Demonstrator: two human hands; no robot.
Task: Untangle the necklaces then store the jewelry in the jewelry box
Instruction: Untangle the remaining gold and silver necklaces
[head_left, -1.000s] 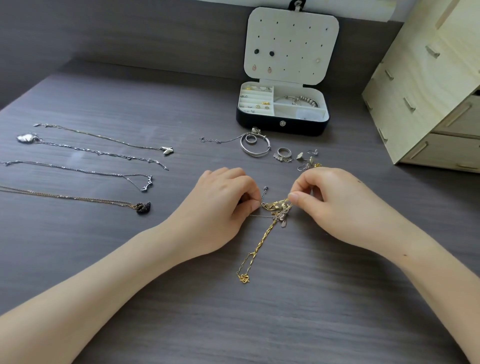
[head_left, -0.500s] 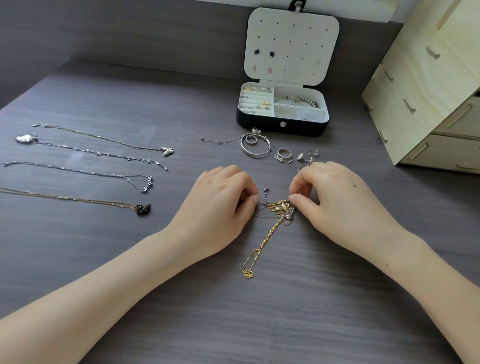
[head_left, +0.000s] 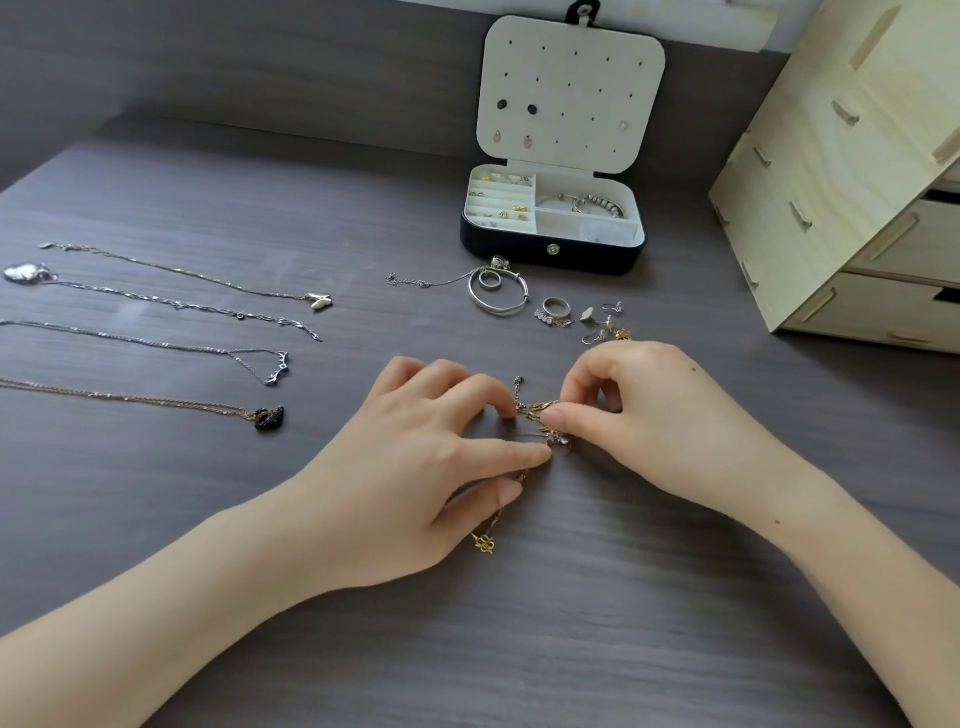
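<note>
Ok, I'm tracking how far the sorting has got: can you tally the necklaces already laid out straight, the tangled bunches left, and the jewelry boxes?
Laid-out necklaces: 4
Tangled bunch: 1
Jewelry box: 1
Total: 6

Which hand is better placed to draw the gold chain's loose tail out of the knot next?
Left, probably: the left hand has its thumb on the gold chain, while the right hand pinches the knot, anchoring it.

Dark grey wood-grain surface (head_left: 571, 649), four thin chain necklaces (head_left: 156, 343) left, open black jewelry box (head_left: 519, 254) centre-back, pale plywood drawer unit (head_left: 831, 182) right.
</note>
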